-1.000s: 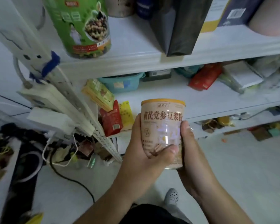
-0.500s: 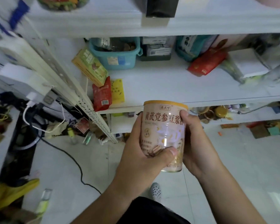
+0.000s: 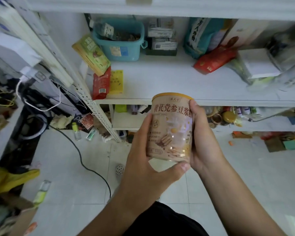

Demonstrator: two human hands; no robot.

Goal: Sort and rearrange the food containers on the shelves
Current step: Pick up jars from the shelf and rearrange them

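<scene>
White shelving is filling the wall ahead, and a person is standing before it on a pale tiled floor (image 3: 66,181), holding a can (image 3: 172,128) in both hands. The can is hanging upright in mid-air, just in front of the middle shelf (image 3: 169,82) at its front edge, with its orange lid up and its beige label with brown characters facing the person.

The left hand (image 3: 141,160) is gripping the can from the left, with the left thumb (image 3: 179,167) curling under the bottom front rim. Its other fingers are going behind the can, and I cannot tell how they are lying. The right hand (image 3: 204,145) is clasping the right side, with the right thumb (image 3: 193,108) pressing up along the label near the lid. Its other fingers are hidden behind the can too.

Up and left of the can, at the back of the shelf, a teal tub (image 3: 119,46) is holding dark odds and ends. Further left of the can, a green box (image 3: 92,54) is leaning tilted, and a red pouch (image 3: 100,85) and a yellow packet (image 3: 116,81) are standing side by side just below it. Up and right of the can, a red bag (image 3: 215,60) is lying against a teal bag (image 3: 199,36). Right of the can, small jars (image 3: 228,116) are crowding the lower shelf (image 3: 271,125). Down and left of the can, a black cable (image 3: 85,160) is snaking across the floor.
</scene>
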